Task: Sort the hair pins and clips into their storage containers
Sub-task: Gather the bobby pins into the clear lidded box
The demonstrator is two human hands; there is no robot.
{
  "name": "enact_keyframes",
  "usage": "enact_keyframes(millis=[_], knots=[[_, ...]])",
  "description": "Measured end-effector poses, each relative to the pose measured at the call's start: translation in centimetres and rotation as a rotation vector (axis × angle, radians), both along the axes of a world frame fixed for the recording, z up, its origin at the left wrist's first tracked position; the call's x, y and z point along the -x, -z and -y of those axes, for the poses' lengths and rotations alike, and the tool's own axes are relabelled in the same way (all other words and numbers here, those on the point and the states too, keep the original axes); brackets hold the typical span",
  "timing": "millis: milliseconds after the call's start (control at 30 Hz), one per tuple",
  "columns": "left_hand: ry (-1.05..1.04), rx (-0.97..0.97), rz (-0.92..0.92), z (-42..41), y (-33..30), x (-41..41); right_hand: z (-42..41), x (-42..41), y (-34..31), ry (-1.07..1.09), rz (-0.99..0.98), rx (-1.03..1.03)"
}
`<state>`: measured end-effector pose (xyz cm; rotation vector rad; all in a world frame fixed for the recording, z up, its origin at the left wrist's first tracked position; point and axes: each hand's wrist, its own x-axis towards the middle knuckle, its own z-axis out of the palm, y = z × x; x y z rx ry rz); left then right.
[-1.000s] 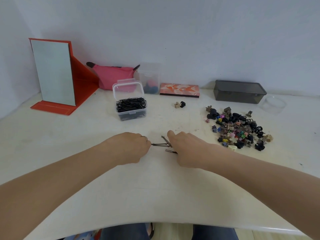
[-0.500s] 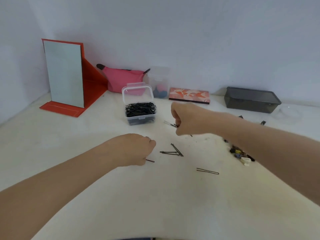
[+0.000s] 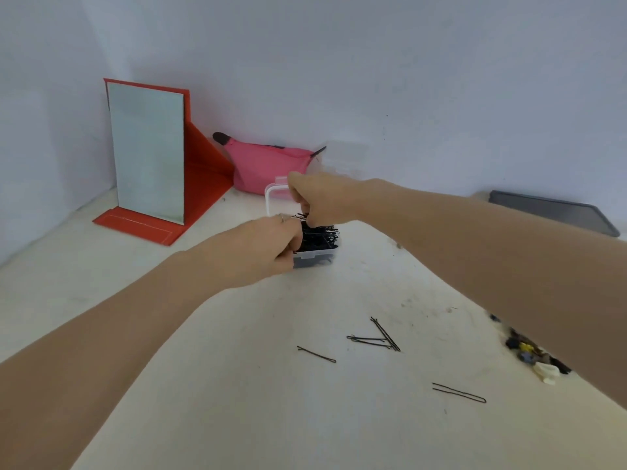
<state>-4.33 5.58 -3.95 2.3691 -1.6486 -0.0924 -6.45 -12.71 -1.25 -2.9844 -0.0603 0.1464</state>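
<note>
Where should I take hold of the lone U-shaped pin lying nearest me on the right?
Pinch the U-shaped pin at its closed bend, the right-hand end, coming straight down from above. It lies flat on the table, apart from the other pins, and the bend is its widest part, so fingertips should catch it more easily there.

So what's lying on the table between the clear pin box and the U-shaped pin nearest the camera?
In the head view, between the pin box and the U-shaped pin lies a crossed cluster of pins; otherwise bare table.
</note>
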Motion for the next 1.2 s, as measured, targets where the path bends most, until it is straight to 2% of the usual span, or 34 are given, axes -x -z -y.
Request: enact_keyframes(millis=[100, 267, 367, 633, 733, 833, 900, 1000, 1033, 1200], knots=[[0.068, 0.098, 0.046, 1.2, 0.0, -1.3, 0.8, -0.2, 0.8, -0.009, 0.044, -0.078], [0.134, 0.198, 0.127, 3.3, -0.4, -1.4, 4.6, 3.8, 0.0, 0.161, 0.176, -0.313], [0.150, 0.161, 0.260, 3.9, 0.2, -1.2, 5.9, 8.4, -0.1, 0.261, 0.112, -0.326], [0.164, 0.069, 0.408, 3.1, 0.4, 1.3, 1.8, 21.4, 0.7, 0.280, -0.488, -0.120], [0.146, 0.039, 0.417, 2.5, -0.1, 2.4, -0.4, 24.2, 1.5, 0.251, -0.524, 0.005], [0.190, 0.068, 0.369, 1.3, 0.4, 4.7, -1.8, 25.9, 2.8, 0.216, -0.417, 0.123], [0.220, -0.047, 0.361, 0.3, 1.0, 7.1, -2.1, 26.4, 3.6, 0.214, -0.354, 0.147], [0.184, -0.470, 0.361, -0.3, 2.0, 10.0, -2.2, 26.3, 3.9, 0.233, -0.303, 0.145], [0.187, -0.537, 0.357, -0.5, 2.3, 10.5, -2.3, 26.1, 3.9, 0.249, -0.290, 0.144], [0.208, -0.608, 0.378, -0.5, 2.8, 10.6, -1.2, 23.3, 4.8, 0.398, -0.197, 0.070]])
